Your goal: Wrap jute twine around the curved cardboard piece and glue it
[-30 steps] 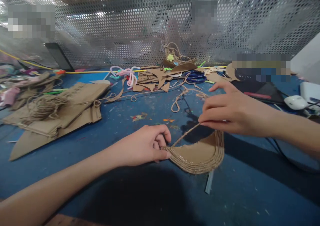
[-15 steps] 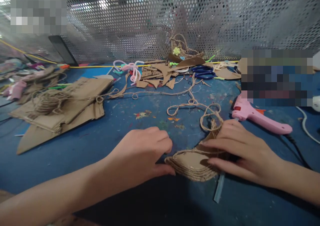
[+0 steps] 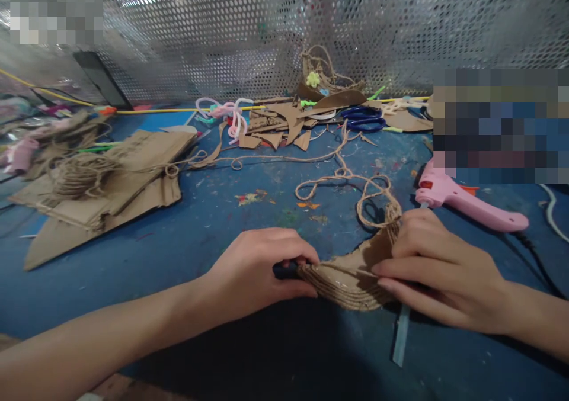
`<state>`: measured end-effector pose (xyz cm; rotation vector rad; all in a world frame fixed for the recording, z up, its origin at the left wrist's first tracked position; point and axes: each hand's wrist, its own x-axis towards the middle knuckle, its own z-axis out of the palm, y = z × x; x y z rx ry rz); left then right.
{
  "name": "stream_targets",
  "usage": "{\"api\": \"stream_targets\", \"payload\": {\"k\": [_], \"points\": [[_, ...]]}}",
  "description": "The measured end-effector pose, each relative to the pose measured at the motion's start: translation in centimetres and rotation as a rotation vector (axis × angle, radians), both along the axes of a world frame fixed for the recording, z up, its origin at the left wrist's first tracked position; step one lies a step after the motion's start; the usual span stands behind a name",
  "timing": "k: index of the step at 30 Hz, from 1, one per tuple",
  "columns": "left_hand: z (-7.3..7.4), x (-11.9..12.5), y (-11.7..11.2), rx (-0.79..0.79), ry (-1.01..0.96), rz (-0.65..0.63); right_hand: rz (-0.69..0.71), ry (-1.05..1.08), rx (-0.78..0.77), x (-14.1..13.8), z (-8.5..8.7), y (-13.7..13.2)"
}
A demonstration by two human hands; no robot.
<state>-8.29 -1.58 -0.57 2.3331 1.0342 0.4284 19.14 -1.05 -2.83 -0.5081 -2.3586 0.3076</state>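
Observation:
A curved cardboard piece point(image 3: 362, 259) lies on the blue table in front of me, rows of twine point(image 3: 351, 297) running along its near edge. Shiny, clear glue shows on the cardboard beside the rows. My left hand point(image 3: 271, 265) is closed on the piece's left tip, thumb below and fingers above. At the right end, my right hand point(image 3: 440, 265) pinches a strand of twine pulled across the cardboard; its palm hides that end of the piece. Loose twine loops point(image 3: 376, 199) lie just beyond. A pale translucent stick point(image 3: 401, 339) pokes out under my right hand.
A pink glue gun point(image 3: 475, 205) lies right, its black cord trailing. At left, a twine bundle point(image 3: 82, 176) rests on cardboard sheets point(image 3: 146, 164). Blue-handled scissors point(image 3: 362, 118), cardboard scraps point(image 3: 284, 122) and pipe cleaners point(image 3: 231, 116) line the back, before a perforated metal screen point(image 3: 267, 39).
My left hand has moved up and right, its fingers now closed over the cardboard's left tip. The right hand still pinches the twine, which now looks straighter. The view has shifted slightly.

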Motion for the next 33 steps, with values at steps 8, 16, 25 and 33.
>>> {"api": "stream_targets", "payload": {"k": [8,16,25,33], "points": [[-0.2,-0.1,0.6,-0.015,-0.041,-0.088,0.021,-0.013,0.016,0.1,-0.4,-0.1],[0.5,0.2,0.6,-0.04,0.081,-0.138,0.056,-0.132,0.014,-0.1,-0.2,0.1],[1.1,0.4,0.4,-0.004,0.253,-0.189,0.1,-0.168,-0.001,0.0,0.0,0.3],[1.0,0.4,0.5,0.034,0.273,-0.221,0.12,-0.21,-0.007,-0.1,0.0,0.2]]}}
